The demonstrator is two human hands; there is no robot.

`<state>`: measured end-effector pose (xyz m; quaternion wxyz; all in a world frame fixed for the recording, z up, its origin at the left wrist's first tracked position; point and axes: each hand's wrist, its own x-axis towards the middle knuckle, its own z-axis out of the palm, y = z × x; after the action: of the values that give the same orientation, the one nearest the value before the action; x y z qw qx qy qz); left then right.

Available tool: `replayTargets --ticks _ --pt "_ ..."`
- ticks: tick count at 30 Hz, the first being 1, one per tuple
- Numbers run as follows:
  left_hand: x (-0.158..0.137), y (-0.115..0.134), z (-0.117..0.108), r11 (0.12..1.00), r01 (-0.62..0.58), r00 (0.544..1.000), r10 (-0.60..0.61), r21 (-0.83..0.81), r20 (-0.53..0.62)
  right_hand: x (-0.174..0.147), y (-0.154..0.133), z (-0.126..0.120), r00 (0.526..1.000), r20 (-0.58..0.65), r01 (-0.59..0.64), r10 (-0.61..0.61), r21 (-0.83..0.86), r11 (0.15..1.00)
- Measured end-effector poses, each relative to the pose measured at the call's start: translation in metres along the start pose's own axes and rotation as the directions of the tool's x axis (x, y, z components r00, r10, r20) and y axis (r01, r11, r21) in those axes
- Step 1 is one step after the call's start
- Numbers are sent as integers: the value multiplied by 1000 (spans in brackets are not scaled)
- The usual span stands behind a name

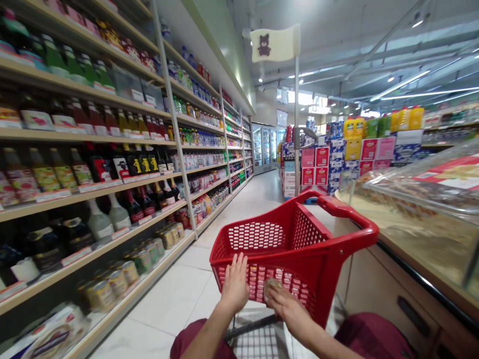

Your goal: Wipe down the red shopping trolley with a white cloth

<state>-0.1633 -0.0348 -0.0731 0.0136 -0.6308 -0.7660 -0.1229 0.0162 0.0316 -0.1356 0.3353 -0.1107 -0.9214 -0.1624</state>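
Observation:
A red plastic shopping cart (pixel 269 254) with a perforated basket stands side-on close in front of me. My left hand (pixel 235 285) lies against the basket's side near its top edge, fingers stretched out and nothing held. Lower down and further right, my right hand (pixel 286 303) presses a crumpled greyish-brown cloth (pixel 271 288) to the holed side panel. Part of the cloth is hidden under the fingers. Above the basket's right end runs the cart's red handle (pixel 359 232). A metal lower rack (pixel 258 335) shows beneath, between my knees.
On the left, long shelves (pixel 112 192) hold bottles and cans. A display counter (pixel 411 269) with clear-covered food borders the right. Stacked boxes (pixel 316 167) and a pole with a bear flag (pixel 275 44) stand beyond the cart. A tiled aisle (pixel 258 192) leads to glass-door coolers (pixel 264 144).

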Motion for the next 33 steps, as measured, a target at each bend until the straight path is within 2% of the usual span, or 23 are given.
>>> replayTargets --ticks 3,5,11,13,17,19,23,25,27,29,31,33 --pt "0 3 -1 998 4 999 -6 68 37 23 12 -28 996 -39 -82 82 -21 996" --pt "1 2 -2 994 0 998 -7 109 63 33 18 -38 986 -92 -140 136 -44 989" --pt "2 3 -4 976 8 993 -34 217 116 1 6 -12 998 -54 -34 31 -48 998" --pt "3 6 -4 969 29 993 -57 244 107 4 9 -16 994 -75 -80 77 -35 996" --pt "4 12 -8 965 46 993 -72 257 90 21 29 -40 961 -175 -221 212 -34 975" --pt "5 12 -10 967 46 993 -72 250 96 13 34 -42 963 -181 -210 201 -33 977" --pt "6 12 -11 964 63 990 -94 259 109 -21 32 -41 987 -107 -123 121 -10 992" --pt "8 16 -11 961 79 989 -109 267 101 -24 38 -54 971 -155 -187 181 -23 982" --pt "8 23 -11 965 48 993 -73 259 88 -18 51 -74 936 -242 -275 257 -42 961" --pt "8 33 -10 974 9 996 -29 225 85 -14 62 -85 911 -304 -312 279 -64 948" --pt "7 40 -9 982 -2 996 -15 190 90 -22 64 -82 923 -297 -284 245 -95 954" --pt "6 43 -8 982 4 994 -24 188 103 -39 58 -70 963 -206 -201 174 -118 972"
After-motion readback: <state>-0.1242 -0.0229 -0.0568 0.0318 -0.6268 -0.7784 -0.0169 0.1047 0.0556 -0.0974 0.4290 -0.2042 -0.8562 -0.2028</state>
